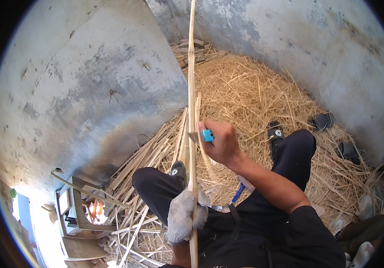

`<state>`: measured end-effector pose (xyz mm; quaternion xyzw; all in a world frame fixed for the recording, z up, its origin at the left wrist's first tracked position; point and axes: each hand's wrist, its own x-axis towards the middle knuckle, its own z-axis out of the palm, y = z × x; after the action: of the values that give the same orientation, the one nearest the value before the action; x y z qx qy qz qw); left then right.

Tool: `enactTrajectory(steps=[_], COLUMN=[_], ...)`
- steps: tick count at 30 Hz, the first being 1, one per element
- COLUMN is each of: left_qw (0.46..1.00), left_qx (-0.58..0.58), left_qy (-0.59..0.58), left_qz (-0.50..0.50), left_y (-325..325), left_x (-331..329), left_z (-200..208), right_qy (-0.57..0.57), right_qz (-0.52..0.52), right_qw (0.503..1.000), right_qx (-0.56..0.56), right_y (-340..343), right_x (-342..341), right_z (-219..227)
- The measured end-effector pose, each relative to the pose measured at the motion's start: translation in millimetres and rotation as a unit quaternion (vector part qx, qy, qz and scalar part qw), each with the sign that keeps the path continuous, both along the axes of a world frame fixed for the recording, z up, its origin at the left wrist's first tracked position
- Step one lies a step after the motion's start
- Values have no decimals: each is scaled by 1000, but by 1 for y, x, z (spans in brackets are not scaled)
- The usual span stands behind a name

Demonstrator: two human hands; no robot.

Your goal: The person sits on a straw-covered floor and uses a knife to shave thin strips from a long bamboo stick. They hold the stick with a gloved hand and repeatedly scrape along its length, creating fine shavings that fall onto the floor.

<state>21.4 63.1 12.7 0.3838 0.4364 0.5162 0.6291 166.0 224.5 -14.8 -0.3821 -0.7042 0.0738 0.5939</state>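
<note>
A long pale strip [192, 85], which looks like split bamboo, runs upright through the middle of the view, from my lap past the top edge. My left hand [182, 216], in a grey-white knitted glove, is wrapped round its lower part. Bare, my right hand [223, 142] is closed round the turquoise handle of a knife [207, 136]. The knife's short greyish blade lies across the strip, well above my left hand. Exactly how deep its edge sits against the strip, I cannot tell.
Fine shavings [245, 89] heap up on the floor ahead. Many long split strips [149, 149] lie to the left, near a small wooden stool-like frame [73, 210]. Stained grey walls [98, 67] close in on both sides. A blue item [238, 193] lies between my legs.
</note>
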Motion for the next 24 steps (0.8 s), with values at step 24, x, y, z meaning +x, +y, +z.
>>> enactTrajectory(steps=[24], left_qw=[997], left_qx=[-39], left_qy=[-39], left_qz=[-46], left_y=[-29], left_x=[-13], left_z=[-30], right_qy=[62], right_qz=[-347], right_qw=[927], right_qx=[-126], right_y=[148], right_x=[153], right_z=[0])
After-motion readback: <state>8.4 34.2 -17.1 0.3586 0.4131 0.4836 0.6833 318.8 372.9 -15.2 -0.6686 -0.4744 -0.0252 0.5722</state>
